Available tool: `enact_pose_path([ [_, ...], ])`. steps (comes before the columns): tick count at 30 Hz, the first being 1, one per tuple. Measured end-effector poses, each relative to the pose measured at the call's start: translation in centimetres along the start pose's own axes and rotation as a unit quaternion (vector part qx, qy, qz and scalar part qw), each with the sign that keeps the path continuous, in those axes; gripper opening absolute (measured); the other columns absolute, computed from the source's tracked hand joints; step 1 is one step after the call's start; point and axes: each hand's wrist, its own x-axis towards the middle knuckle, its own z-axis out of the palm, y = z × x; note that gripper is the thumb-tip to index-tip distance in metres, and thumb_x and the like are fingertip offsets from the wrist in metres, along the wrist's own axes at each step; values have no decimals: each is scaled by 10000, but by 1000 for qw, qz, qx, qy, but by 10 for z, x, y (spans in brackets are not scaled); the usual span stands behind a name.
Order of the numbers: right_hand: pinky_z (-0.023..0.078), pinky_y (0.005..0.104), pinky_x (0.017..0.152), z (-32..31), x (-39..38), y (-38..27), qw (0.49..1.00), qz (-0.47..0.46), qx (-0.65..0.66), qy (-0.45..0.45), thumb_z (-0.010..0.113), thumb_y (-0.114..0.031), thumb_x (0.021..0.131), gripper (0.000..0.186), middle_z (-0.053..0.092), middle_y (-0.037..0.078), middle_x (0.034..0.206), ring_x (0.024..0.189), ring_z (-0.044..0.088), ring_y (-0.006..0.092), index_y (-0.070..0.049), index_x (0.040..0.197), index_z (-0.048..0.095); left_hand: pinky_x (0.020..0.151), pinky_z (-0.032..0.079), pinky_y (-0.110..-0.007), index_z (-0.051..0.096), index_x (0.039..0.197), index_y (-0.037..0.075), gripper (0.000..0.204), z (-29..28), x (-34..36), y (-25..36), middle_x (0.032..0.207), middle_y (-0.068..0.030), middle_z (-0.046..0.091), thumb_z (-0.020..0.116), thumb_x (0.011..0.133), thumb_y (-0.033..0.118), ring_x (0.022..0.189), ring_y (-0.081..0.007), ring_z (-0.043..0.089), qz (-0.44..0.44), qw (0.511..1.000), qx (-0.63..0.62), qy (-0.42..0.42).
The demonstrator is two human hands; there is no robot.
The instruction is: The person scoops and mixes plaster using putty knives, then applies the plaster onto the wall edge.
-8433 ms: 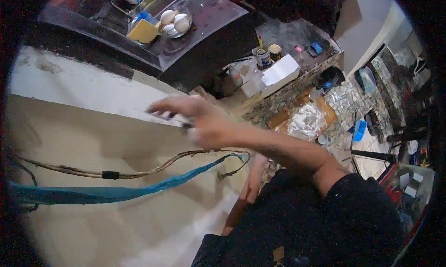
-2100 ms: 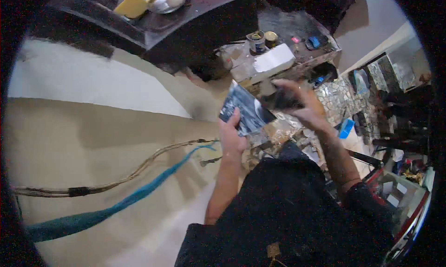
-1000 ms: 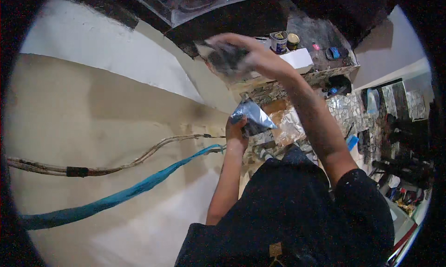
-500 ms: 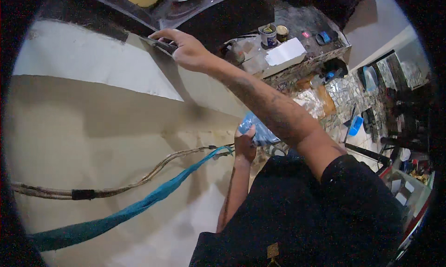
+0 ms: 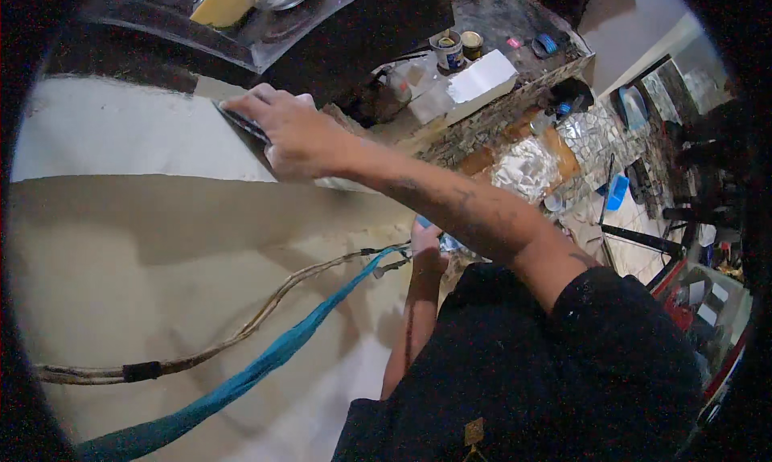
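Note:
My right hand [image 5: 285,132] is closed round a thin, dark flat scraper [image 5: 245,126], holding it against the white-coated ledge [image 5: 121,136] below the dark counter. My left hand [image 5: 426,245], partly hidden beyond my right forearm, grips a shiny blue-grey flat piece [image 5: 450,243], possibly a sheet or plate. Beside that hand run a pale cable bundle [image 5: 285,291] and a twisted teal cloth or wrapped line [image 5: 281,349], across the beige wall.
The dark counter [image 5: 354,24] holds a yellow object [image 5: 217,10] and white eggs. Beyond stand cans [image 5: 450,50] and a white block [image 5: 482,84] on a stone step. Lower down lie foil-like white material [image 5: 523,164] on cardboard and a blue container [image 5: 618,193].
My right hand has come down and left from the upper middle onto the white ledge, bringing the flat tool. My left hand still grips its piece, now more hidden by my right forearm.

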Motion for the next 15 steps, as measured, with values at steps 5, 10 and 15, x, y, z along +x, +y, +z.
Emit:
enact_pose_path([
  [5, 327, 430, 844, -3, -23, -13, 997, -67, 34, 26, 511, -8, 640, 597, 464, 110, 1112, 1051, 428, 316, -123, 1216, 401, 640, 446, -279, 539, 919, 43, 153, -5, 1, -7, 840, -35, 567, 531, 780, 107, 730, -140, 540, 1, 1000, 25, -6],
  [10, 325, 413, 832, -14, -49, -30, 996, -71, 54, -2, 521, 2, 613, 605, 474, 99, 1104, 1052, 429, 293, -125, 1196, 418, 638, 445, -279, 540, 907, 38, 144, -17, 6, -28, 833, -38, 566, 528, 783, 110, 729, -140, 539, 6, 998, 54, -5],
  [15, 307, 391, 833, -30, -57, -29, 983, -50, 166, -65, 472, 38, 570, 634, 480, 110, 1103, 1045, 444, 273, -131, 1180, 441, 636, 445, -280, 541, 896, 33, 136, -63, 3, -54, 826, -40, 564, 526, 787, 114, 727, -140, 538, 84, 964, 253, 25],
])
